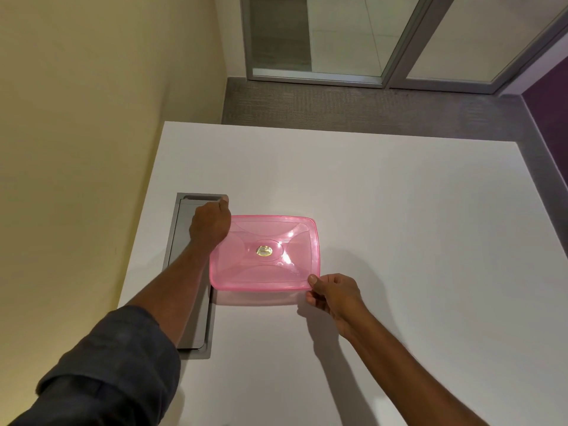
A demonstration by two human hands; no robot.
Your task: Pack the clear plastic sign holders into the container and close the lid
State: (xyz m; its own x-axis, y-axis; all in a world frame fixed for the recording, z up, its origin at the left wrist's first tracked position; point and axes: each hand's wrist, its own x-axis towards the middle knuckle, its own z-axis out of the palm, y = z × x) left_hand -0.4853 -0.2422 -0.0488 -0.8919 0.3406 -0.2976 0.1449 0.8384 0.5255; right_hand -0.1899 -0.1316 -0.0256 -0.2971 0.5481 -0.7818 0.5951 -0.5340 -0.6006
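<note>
Hands (333,295) at pink lid's (264,253) corners

A white table (384,210) stands with its left edge against a yellowish wall, its top smooth and bare over most of its right and far parts. 1 pink translucent container (266,253) with its lid on rests directly on the top, left of centre, just beside a long grey panel (184,272) set flush into the tabletop near the left edge. The container's near-left corner slightly overlaps that panel's right border.
</note>
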